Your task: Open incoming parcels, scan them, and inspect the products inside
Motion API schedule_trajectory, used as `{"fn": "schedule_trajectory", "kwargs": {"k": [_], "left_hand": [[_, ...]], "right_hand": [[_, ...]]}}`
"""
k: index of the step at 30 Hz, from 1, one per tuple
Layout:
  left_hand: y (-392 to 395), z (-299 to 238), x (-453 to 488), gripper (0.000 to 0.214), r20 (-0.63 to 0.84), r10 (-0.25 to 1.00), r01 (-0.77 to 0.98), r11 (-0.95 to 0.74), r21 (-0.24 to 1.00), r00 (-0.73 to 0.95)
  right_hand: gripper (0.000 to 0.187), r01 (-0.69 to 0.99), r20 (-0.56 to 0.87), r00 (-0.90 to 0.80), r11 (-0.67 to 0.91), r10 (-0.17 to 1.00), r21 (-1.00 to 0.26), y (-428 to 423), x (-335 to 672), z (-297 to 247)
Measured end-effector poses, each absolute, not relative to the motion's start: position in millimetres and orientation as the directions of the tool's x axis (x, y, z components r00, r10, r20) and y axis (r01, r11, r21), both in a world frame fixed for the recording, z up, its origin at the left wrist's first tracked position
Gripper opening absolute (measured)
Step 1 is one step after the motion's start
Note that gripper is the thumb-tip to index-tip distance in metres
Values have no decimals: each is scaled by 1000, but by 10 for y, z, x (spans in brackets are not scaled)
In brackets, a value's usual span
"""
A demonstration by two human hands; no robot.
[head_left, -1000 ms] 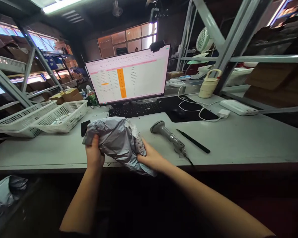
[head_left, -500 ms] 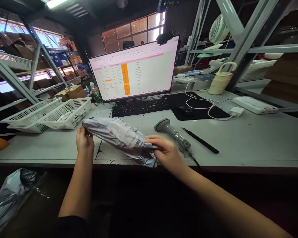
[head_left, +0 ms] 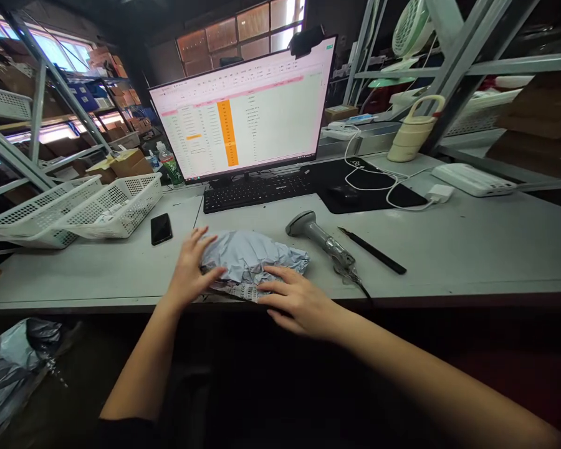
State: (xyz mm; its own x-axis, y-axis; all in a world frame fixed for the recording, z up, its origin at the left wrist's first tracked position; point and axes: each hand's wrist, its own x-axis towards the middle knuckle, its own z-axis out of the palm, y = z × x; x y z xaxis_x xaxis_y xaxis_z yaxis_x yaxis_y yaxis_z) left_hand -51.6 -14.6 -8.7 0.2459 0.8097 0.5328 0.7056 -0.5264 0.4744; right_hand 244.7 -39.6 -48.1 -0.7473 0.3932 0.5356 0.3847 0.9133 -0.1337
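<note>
A crumpled grey plastic mailer bag (head_left: 245,249) lies on the desk near its front edge, part of a printed label showing along its lower side. At the bag's left end is my left hand (head_left: 191,269), fingers spread and touching the plastic. My right hand (head_left: 295,298) rests on the lower right of the bag with its fingers stretched apart. To the right of the bag lies a grey barcode scanner (head_left: 320,237) with its cable, and beyond it a black pen-like knife (head_left: 373,251).
A monitor (head_left: 247,112) with a spreadsheet stands behind a black keyboard (head_left: 257,191). White baskets (head_left: 116,209) and a black phone (head_left: 161,229) are on the left. A mouse (head_left: 345,194), a charger (head_left: 439,194) and a cream container (head_left: 414,134) sit at right. Another plastic bag (head_left: 16,355) hangs below left.
The mailer bag has gone from being held at both ends to lying on the desk, turned over. Both hands have loosened and moved closer together. The phone has come into full view.
</note>
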Motion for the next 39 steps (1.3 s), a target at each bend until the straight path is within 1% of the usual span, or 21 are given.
{"fn": "schedule_trajectory", "kwargs": {"k": [2, 3, 4, 6, 7, 9, 11, 13, 15, 16, 17, 19, 20, 22, 25, 27, 29, 31, 34, 37, 39], "left_hand": [[-129, -142, -433, 66, 385, 810, 736, -573, 360, 442], [-108, -173, -428, 61, 338, 806, 739, -585, 333, 486], [-89, -203, -444, 50, 332, 802, 742, -591, 317, 497], [-89, -249, -512, 27, 413, 792, 760, -582, 290, 449], [-118, -263, -547, 21, 458, 782, 770, -576, 273, 423], [-231, -277, -588, 21, 500, 758, 779, -582, 231, 418], [-379, -275, -569, 21, 503, 751, 776, -591, 222, 428], [-502, -261, -502, 19, 520, 763, 773, -573, 271, 384], [-566, -229, -417, 19, 541, 794, 783, -513, 352, 277], [-576, -204, -376, 20, 541, 810, 788, -477, 389, 224], [-576, -172, -342, 21, 528, 828, 791, -447, 417, 190], [-555, -91, -298, 22, 454, 866, 786, -426, 448, 210], [-537, -46, -293, 25, 409, 877, 772, -437, 462, 251], [-481, 29, -321, 30, 358, 879, 725, -466, 507, 315], [-348, 42, -441, 37, 354, 890, 687, -448, 572, 286], [-254, -35, -534, 56, 282, 917, 670, -399, 626, 282], [-189, -146, -605, 61, 194, 934, 637, -347, 688, 300], [-163, -245, -641, 57, 170, 942, 624, -321, 712, 291], [-171, -308, -630, 50, 251, 936, 654, -351, 670, 246], [-194, -274, -551, 22, 342, 914, 708, -388, 590, 217], [-198, -214, -480, 9, 401, 894, 749, -403, 526, 200]], "right_hand": [[19, 402, 561, -710, 899, 426, -174, -387, 2473, -492], [19, 429, 559, -691, 882, 460, -196, -371, 2489, -502], [21, 459, 545, -673, 860, 500, -221, -350, 2507, -514], [24, 514, 497, -646, 812, 578, -276, -300, 2556, -534], [24, 535, 475, -634, 790, 610, -300, -273, 2588, -537], [22, 563, 456, -606, 757, 651, -332, -214, 2667, -513], [23, 595, 493, -554, 734, 671, -329, -141, 2760, -442], [26, 663, 559, -464, 688, 687, -296, -38, 2858, -331], [33, 778, 579, -353, 574, 735, -254, 102, 2949, -206], [41, 842, 540, -300, 484, 786, -237, 182, 2989, -148], [51, 898, 462, -245, 379, 852, -223, 263, 3024, -98], [71, 963, 231, -139, 186, 963, -196, 414, 3076, -32], [77, 973, 126, -105, 129, 986, -193, 476, 3094, -16], [82, 966, 23, -103, 106, 994, -236, 565, 3115, -15], [83, 936, 47, -149, 157, 988, -315, 632, 3145, -42], [79, 927, 65, -158, 171, 985, -334, 660, 3209, -31], [68, 928, 94, -139, 163, 986, -335, 689, 3346, 21], [60, 943, 129, -63, 101, 990, -317, 706, 3552, 82], [63, 967, 102, 63, -36, 993, -251, 670, 3868, 83], [64, 979, 7, 48, -46, 999, -198, 587, 4036, -53], [54, 983, -5, 7, -8, 1000, -181, 547, 4063, -127]]}}
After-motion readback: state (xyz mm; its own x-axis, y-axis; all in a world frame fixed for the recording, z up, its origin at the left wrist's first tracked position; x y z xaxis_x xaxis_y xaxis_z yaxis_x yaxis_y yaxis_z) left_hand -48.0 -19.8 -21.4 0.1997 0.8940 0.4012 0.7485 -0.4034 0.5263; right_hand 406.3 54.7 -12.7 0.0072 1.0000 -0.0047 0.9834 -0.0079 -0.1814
